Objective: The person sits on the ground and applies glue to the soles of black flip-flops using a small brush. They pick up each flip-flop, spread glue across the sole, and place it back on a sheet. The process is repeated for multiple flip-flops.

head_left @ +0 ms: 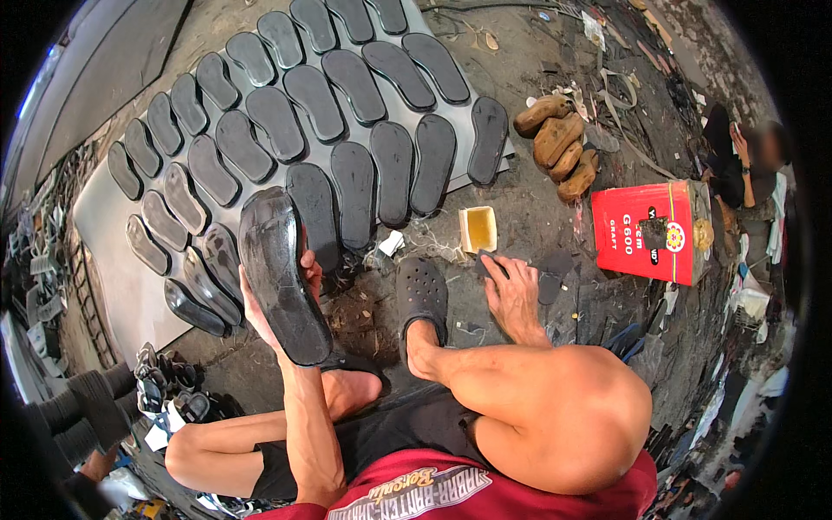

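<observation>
Fingers of our left hand clasp a shiny black sole by its edges, before the laid-out soles; we'd best spare its glossy face. Our right hand touches a dark scrap, grip unclear, near the yellow-filled tray.

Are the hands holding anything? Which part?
The left hand holds a black sole by its side edges, midway along. The right hand touches a dark scrap; grip unclear.
</observation>
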Demonstrator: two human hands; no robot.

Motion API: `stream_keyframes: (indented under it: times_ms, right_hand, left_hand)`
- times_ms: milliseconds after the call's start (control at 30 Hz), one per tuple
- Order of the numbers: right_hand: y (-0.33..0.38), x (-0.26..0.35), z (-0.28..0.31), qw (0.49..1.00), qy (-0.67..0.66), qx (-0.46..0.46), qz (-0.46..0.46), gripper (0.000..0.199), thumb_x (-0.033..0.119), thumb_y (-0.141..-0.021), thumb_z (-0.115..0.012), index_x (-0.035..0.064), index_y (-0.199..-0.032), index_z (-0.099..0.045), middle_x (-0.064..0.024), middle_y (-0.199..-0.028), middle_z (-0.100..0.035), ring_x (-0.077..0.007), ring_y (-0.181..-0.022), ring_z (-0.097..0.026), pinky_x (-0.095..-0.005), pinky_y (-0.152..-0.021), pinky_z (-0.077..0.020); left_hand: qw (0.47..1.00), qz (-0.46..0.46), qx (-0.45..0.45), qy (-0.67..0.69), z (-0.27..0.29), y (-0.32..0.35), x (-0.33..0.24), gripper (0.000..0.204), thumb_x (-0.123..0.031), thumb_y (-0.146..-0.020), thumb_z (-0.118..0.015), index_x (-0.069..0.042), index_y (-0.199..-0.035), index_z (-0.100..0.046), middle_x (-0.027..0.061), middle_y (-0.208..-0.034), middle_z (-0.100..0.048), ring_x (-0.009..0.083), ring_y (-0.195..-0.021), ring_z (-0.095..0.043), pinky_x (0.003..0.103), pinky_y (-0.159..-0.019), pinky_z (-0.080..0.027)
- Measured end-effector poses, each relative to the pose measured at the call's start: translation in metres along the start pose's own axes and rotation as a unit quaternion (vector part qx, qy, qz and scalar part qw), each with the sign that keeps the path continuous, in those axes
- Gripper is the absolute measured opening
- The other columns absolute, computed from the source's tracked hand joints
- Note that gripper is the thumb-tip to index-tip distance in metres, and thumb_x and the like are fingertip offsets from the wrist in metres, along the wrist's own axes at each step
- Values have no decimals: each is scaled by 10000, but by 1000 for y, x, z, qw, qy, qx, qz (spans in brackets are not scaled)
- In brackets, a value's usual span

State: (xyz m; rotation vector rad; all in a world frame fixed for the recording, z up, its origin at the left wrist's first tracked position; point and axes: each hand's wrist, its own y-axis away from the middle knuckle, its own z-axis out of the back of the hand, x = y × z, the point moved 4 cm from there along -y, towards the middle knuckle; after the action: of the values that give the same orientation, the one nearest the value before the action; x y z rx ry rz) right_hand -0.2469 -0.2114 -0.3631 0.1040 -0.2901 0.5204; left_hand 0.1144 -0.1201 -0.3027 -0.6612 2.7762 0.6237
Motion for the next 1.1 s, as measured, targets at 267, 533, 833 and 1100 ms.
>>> stream_keyframes:
  times_ms: [267, 533, 833, 1100]
  right_hand:
    - [-41, -2, 62, 969, -150, -174, -91, 352, 171, -1008, -728, 51, -1339, -736, -141, -1191, -765, -362, -1117, -680, -480, -1018, -493]
    - [-125, 106, 110, 888, -449, -97, -6, 405, 264, -1081, -725, -60, -1322, -690, -132, -1117, -775, -164, -991, -699, -325, -914, -556]
    - [-181, 159, 124, 900, -323, -56, 287, 282, 109, -981, -748, 130, -1261, -767, -82, -1135, -777, -319, -1083, -686, -459, -1066, -487]
    - [-177, 149, 114, 901, -336, 29, 272, 301, 76, -959, -759, 130, -1255, -769, -75, -1106, -757, -309, -1082, -658, -445, -1040, -493]
  left_hand:
    - [991, 64, 114, 17, 5, 2, 3, 630, -433, -1144, -495, 0, -1601, -462, 331, -1545, -509, 300, -980, -569, 397, -874, -532]
    - [991, 128, 29, -17, -19, 11, 32, 736, -531, -1155, -334, 82, -1518, -520, 270, -1185, -665, 265, -826, -563, 349, -731, -523]
    - [985, 164, -19, -55, -31, 27, 25, 713, -540, -1150, -352, 41, -1514, -550, 357, -1375, -660, 367, -881, -661, 442, -795, -552]
    - [986, 154, -6, -59, -12, 21, 13, 724, -548, -1145, -348, 41, -1510, -557, 348, -1374, -667, 368, -892, -667, 438, -802, -552]
